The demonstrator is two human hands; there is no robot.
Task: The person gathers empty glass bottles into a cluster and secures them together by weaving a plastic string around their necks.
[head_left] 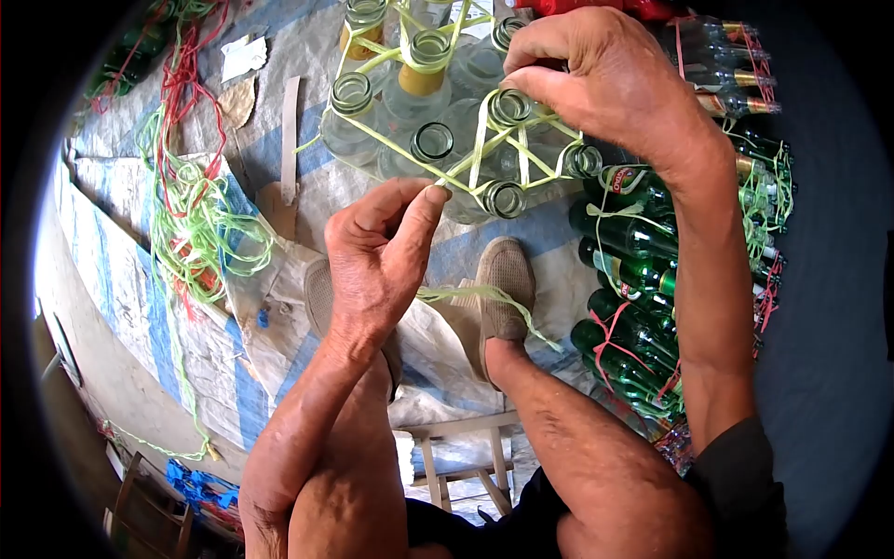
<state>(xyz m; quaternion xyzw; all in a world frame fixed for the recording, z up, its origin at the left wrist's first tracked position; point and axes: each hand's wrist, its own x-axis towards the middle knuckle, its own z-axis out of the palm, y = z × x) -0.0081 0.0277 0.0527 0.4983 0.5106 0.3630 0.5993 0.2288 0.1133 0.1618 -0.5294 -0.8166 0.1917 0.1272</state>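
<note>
Clear glass bottles (431, 142) stand upright in a cluster, with light green twine (480, 140) looped around and between their necks. My left hand (386, 247) is at the near side of the cluster, thumb and forefinger pinched on the twine, whose loose tail hangs down below toward the shoes. Over the right part of the cluster, my right hand (591, 70) has its thumb and fingers closed beside a bottle neck. Whatever lies between those fingertips is too small to make out.
Green bottles (633, 233) tied in bundles lie at the right. Tangled green twine (200, 224) and red twine (191, 74) lie at the left on a striped sheet (121, 233). My shoes (507, 279) are just below the clear bottles. A wooden stool (466, 429) shows between my legs.
</note>
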